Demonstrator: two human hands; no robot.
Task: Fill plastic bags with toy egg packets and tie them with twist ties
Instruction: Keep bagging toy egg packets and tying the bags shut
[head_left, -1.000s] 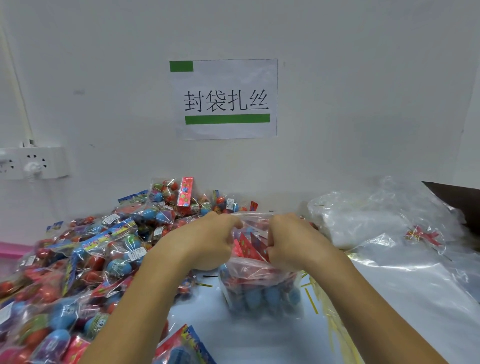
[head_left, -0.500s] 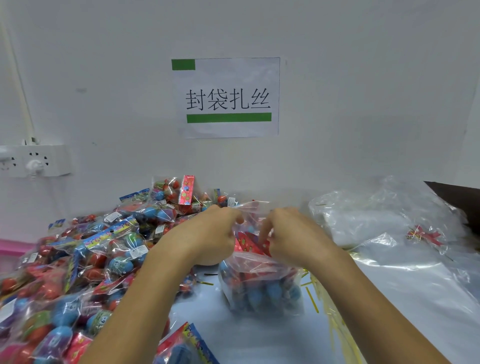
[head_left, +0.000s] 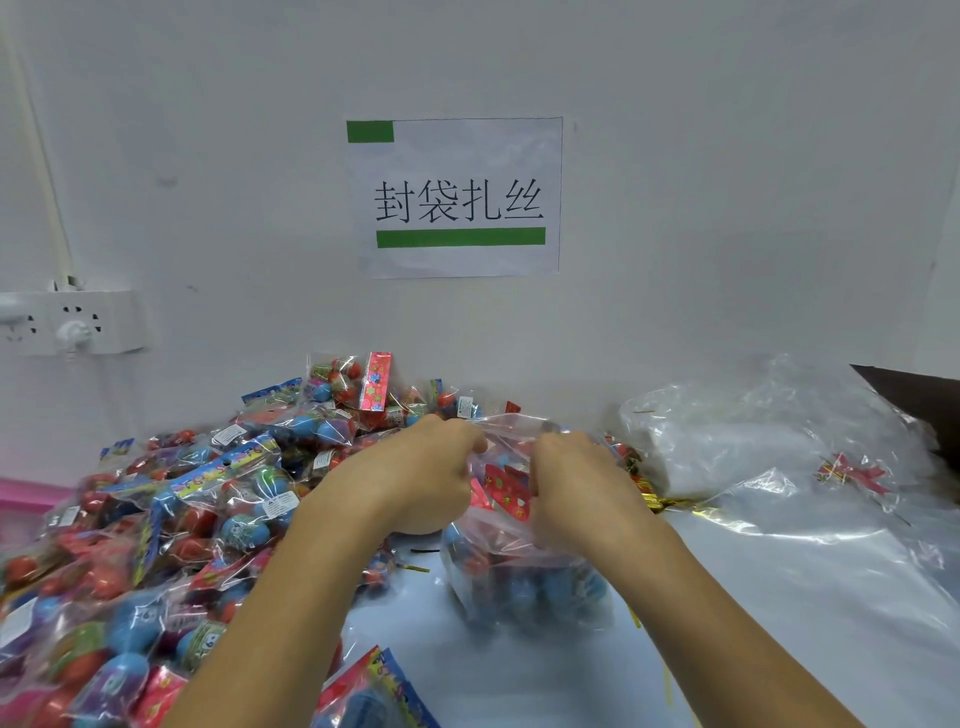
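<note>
Since 1 s ago both hands drew apart w/ bag mouth spreading, so bag on worktop isn't tied yet; left hand & right hand fingers pinch its rim; packet pile crowds left, loose plastic right.

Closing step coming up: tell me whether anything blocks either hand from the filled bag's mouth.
Nothing visible does. The left hand and right hand both already pinch the top film of the filled bag. The packet pile lies off to the left.
</note>
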